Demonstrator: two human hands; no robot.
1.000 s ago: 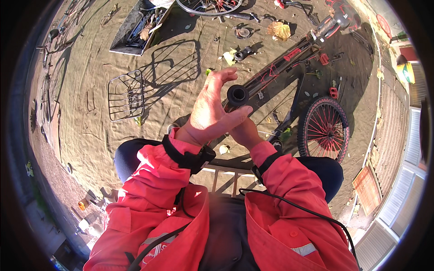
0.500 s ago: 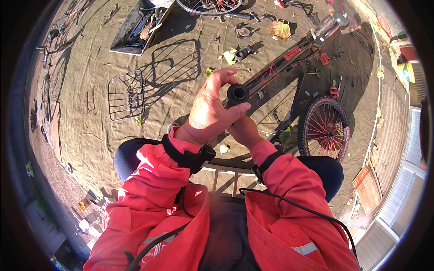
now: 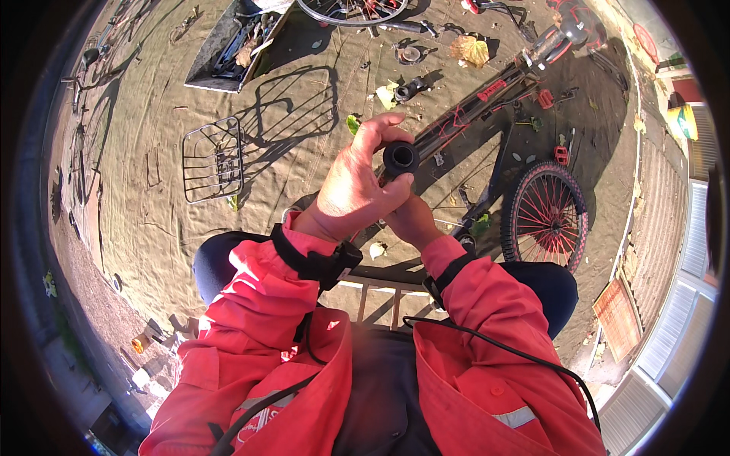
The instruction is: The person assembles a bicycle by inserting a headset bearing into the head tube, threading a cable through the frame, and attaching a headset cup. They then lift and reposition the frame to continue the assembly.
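Black handlebar grip (image 3: pixel 400 158), open end camera-ward

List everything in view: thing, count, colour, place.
Cylindrical part: one, black, held up in both hands at centre.
Bicycle frame: one, black with red, lying on the ground upper right.
Small wheel: one, black tyre and red spokes, right of the hands.
Large wheel: one, partly cut off at the top edge.
Wire basket: one, dark, on the ground left.
Tool tray: one, grey, upper left.
Left hand: fingers around the part.
Right hand: gripping the part from below.
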